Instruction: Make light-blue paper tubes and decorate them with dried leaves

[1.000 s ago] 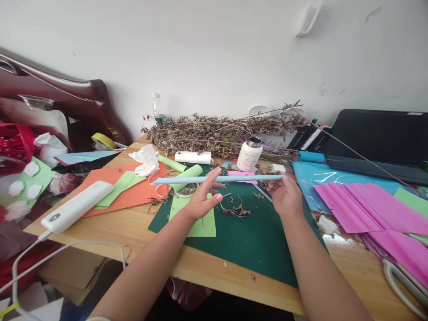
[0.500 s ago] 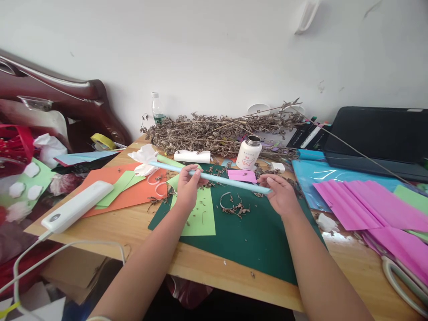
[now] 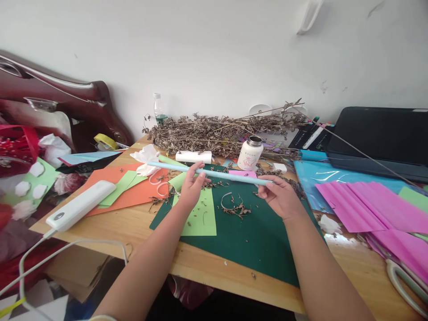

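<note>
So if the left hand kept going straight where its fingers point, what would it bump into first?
The left hand holds the light blue tube. Straight beyond, it would probably meet the white roll first, then the dried twig heap; depth is hard to judge.

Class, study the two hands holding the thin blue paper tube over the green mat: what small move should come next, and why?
Probably lower the light blue paper tube flat onto a bare part of the green cutting mat. The left hand and right hand hold it slanted, its long left end juts out unsupported, and dried leaf bits lie just beneath it.
</note>
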Action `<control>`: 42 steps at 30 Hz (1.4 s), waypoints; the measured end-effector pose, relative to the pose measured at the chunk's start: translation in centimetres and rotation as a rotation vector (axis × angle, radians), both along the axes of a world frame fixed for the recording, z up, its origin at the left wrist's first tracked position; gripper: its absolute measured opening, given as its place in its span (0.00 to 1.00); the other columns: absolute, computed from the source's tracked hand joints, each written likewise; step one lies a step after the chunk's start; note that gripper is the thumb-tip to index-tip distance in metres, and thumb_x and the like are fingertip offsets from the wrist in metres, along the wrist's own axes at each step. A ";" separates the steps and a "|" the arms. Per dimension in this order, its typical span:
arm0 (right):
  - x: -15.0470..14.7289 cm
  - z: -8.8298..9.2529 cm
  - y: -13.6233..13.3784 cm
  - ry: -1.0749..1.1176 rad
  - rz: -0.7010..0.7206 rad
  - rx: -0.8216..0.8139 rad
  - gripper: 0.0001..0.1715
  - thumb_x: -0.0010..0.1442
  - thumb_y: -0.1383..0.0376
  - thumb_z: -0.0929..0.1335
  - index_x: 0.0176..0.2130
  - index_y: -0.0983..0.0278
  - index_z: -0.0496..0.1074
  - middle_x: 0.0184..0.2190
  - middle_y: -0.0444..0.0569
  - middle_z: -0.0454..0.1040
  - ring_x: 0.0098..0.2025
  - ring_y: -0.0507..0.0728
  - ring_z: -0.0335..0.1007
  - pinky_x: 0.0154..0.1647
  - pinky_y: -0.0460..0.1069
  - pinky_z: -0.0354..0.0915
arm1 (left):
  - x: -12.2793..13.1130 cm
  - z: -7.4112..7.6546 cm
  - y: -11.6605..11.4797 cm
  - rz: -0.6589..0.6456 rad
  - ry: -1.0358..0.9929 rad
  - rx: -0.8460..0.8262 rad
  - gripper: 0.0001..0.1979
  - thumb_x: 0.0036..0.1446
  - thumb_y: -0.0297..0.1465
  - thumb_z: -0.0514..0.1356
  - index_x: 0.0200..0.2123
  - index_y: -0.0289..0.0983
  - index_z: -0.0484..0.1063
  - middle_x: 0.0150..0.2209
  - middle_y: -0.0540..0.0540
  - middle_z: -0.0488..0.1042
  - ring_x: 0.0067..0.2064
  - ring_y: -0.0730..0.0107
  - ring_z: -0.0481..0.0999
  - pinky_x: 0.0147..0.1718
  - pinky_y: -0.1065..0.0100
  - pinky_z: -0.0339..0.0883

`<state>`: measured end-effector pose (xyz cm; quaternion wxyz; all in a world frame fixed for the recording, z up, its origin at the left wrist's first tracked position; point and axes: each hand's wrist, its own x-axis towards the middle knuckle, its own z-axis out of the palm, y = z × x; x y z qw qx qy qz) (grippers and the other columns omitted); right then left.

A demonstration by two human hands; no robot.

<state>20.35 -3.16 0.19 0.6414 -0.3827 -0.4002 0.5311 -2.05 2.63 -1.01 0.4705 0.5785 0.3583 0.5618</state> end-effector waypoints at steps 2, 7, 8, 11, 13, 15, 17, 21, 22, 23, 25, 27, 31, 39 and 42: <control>0.8 0.3 0.1 0.093 -0.122 0.045 0.07 0.41 0.69 0.65 0.27 0.67 0.69 0.13 0.43 0.64 0.16 0.47 0.59 0.16 0.44 0.56 | -0.2 0.2 -0.3 -0.004 0.190 0.104 0.22 0.50 0.36 0.51 0.49 0.42 0.54 0.47 0.43 0.61 0.32 0.73 0.70 0.30 0.70 0.64; 4.4 1.4 -0.8 0.565 -0.522 0.160 0.08 0.47 0.69 0.57 0.22 0.65 0.63 0.10 0.38 0.56 0.12 0.45 0.51 0.13 0.43 0.55 | -1.7 1.8 0.2 0.396 0.705 0.298 0.25 0.50 0.39 0.50 0.51 0.38 0.52 0.50 0.39 0.57 0.47 0.58 0.61 0.44 0.59 0.56; 5.2 1.5 -1.1 0.636 -0.590 0.177 0.09 0.48 0.68 0.56 0.22 0.64 0.62 0.10 0.37 0.55 0.12 0.45 0.50 0.12 0.42 0.55 | -2.1 2.1 0.5 0.467 0.847 0.289 0.26 0.49 0.40 0.51 0.51 0.37 0.52 0.51 0.37 0.56 0.51 0.54 0.57 0.46 0.56 0.53; 6.9 1.5 -1.5 0.748 -0.711 0.204 0.08 0.50 0.67 0.55 0.23 0.63 0.58 0.11 0.35 0.54 0.11 0.43 0.49 0.11 0.41 0.55 | -3.3 2.6 1.5 0.300 1.334 0.188 0.27 0.44 0.43 0.54 0.48 0.40 0.58 0.48 0.36 0.60 0.50 0.44 0.55 0.44 0.45 0.48; 7.2 1.3 -1.4 0.787 -0.746 0.167 0.07 0.51 0.66 0.55 0.24 0.62 0.57 0.13 0.35 0.56 0.12 0.43 0.52 0.12 0.41 0.57 | -3.8 2.6 2.2 0.218 1.491 0.166 0.30 0.41 0.41 0.57 0.49 0.41 0.58 0.43 0.35 0.65 0.47 0.42 0.58 0.42 0.42 0.44; 6.7 0.9 -1.0 0.796 -0.738 0.108 0.07 0.52 0.62 0.55 0.26 0.60 0.57 0.18 0.37 0.62 0.16 0.45 0.58 0.15 0.43 0.61 | -4.1 2.5 2.8 0.211 1.633 0.187 0.33 0.42 0.39 0.57 0.53 0.42 0.52 0.42 0.35 0.66 0.46 0.43 0.60 0.43 0.41 0.40; 5.8 0.7 -0.6 0.767 -0.675 0.054 0.09 0.53 0.58 0.55 0.28 0.59 0.57 0.26 0.39 0.67 0.21 0.47 0.63 0.18 0.47 0.63 | -4.4 2.5 3.2 0.200 1.739 0.191 0.34 0.44 0.37 0.55 0.55 0.43 0.46 0.42 0.35 0.66 0.45 0.44 0.61 0.43 0.41 0.40; 4.1 0.8 -0.1 0.663 -0.531 0.032 0.09 0.53 0.56 0.55 0.33 0.55 0.55 0.39 0.40 0.67 0.33 0.50 0.67 0.26 0.51 0.65 | -4.9 3.3 3.7 0.121 1.729 0.116 0.34 0.43 0.32 0.54 0.55 0.44 0.46 0.38 0.35 0.69 0.40 0.46 0.66 0.40 0.42 0.46; 3.9 0.9 -0.1 0.644 -0.528 0.038 0.09 0.52 0.56 0.55 0.35 0.54 0.55 0.40 0.40 0.67 0.34 0.50 0.67 0.27 0.51 0.65 | -5.1 3.6 3.7 0.111 1.676 0.095 0.34 0.43 0.31 0.54 0.55 0.44 0.47 0.36 0.36 0.69 0.38 0.47 0.67 0.39 0.43 0.48; 3.7 1.0 -0.1 0.627 -0.541 0.041 0.10 0.52 0.56 0.56 0.36 0.52 0.55 0.41 0.40 0.67 0.33 0.50 0.68 0.28 0.51 0.65 | -5.4 4.0 3.6 0.107 1.612 0.075 0.34 0.42 0.31 0.54 0.55 0.43 0.47 0.35 0.36 0.70 0.37 0.48 0.68 0.38 0.45 0.51; 3.4 1.1 -0.2 0.560 -0.572 0.052 0.14 0.51 0.57 0.58 0.40 0.50 0.57 0.38 0.40 0.69 0.30 0.50 0.68 0.27 0.50 0.64 | -5.9 4.6 3.5 0.114 1.494 0.032 0.34 0.43 0.34 0.53 0.55 0.42 0.45 0.33 0.38 0.70 0.34 0.51 0.69 0.35 0.51 0.56; 3.0 1.1 -0.1 0.458 -0.566 0.076 0.18 0.49 0.58 0.60 0.42 0.52 0.59 0.33 0.41 0.70 0.27 0.49 0.67 0.26 0.48 0.64 | -6.5 5.2 3.3 0.119 1.437 -0.002 0.35 0.45 0.36 0.51 0.56 0.42 0.41 0.33 0.39 0.70 0.31 0.55 0.70 0.30 0.58 0.60; 1.6 0.5 0.2 0.206 -0.477 0.177 0.17 0.45 0.59 0.63 0.37 0.61 0.67 0.24 0.43 0.70 0.23 0.49 0.65 0.24 0.45 0.62 | -7.0 6.1 2.6 0.124 1.169 -0.071 0.34 0.43 0.37 0.53 0.54 0.42 0.45 0.32 0.43 0.69 0.26 0.64 0.68 0.26 0.65 0.60; -1.1 -0.4 -0.2 -0.432 -0.313 0.225 0.13 0.51 0.61 0.62 0.36 0.60 0.69 0.28 0.44 0.71 0.29 0.49 0.65 0.32 0.47 0.63 | -6.3 6.6 1.9 0.127 0.878 -0.048 0.24 0.46 0.36 0.51 0.49 0.42 0.55 0.30 0.47 0.69 0.28 0.66 0.68 0.26 0.67 0.60; -1.6 -0.4 -0.2 -0.536 -0.292 0.175 0.14 0.52 0.60 0.61 0.38 0.61 0.68 0.29 0.45 0.70 0.30 0.51 0.65 0.33 0.48 0.63 | -6.1 6.6 1.7 0.221 1.114 -0.018 0.25 0.47 0.36 0.49 0.51 0.41 0.53 0.31 0.45 0.68 0.27 0.64 0.68 0.26 0.66 0.59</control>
